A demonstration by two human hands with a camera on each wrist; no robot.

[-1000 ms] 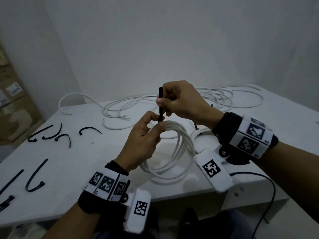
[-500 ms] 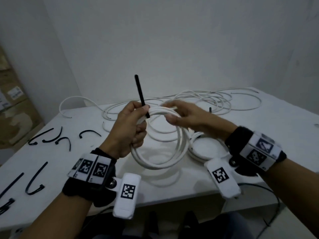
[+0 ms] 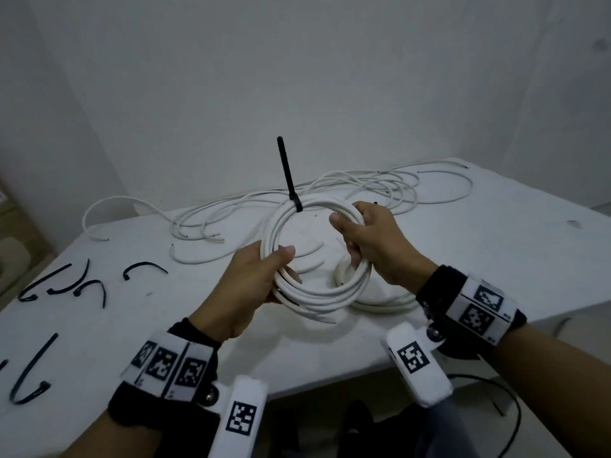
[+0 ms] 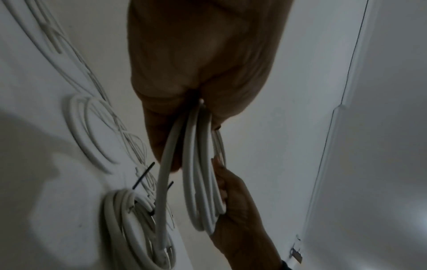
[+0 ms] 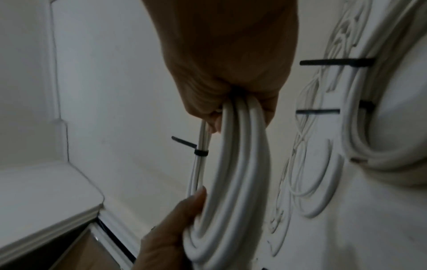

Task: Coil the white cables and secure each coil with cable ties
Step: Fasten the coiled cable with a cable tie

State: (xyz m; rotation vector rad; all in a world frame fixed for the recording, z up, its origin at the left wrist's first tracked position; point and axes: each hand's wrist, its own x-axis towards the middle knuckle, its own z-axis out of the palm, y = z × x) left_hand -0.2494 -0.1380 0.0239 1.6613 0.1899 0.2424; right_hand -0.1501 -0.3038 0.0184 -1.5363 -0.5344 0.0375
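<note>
I hold a white cable coil [image 3: 317,297] upright above the table [image 3: 496,259], between both hands. My left hand [image 3: 251,282] grips its lower left side, thumb across the strands. At the coil's right side my right hand [image 3: 367,242] is curled round the strands [image 5: 238,138]. A black cable tie [image 3: 291,180] is fastened round the top of the coil, its long tail standing up. The wrist views show the coil [image 4: 203,182] clamped in each fist, and the tie [image 5: 198,151] on the thin strands.
A second tied coil [image 3: 380,295] lies on the table under my right hand. Loose white cables [image 3: 380,190] sprawl along the far edge. Several spare black ties [image 3: 82,285] lie at the table's left. A cardboard box [image 3: 10,226] stands at far left.
My right hand let go of the tie's tail and moved to the coil's right side. My left hand slid down to the lower left. The coil turned, so the tie stands at the top.
</note>
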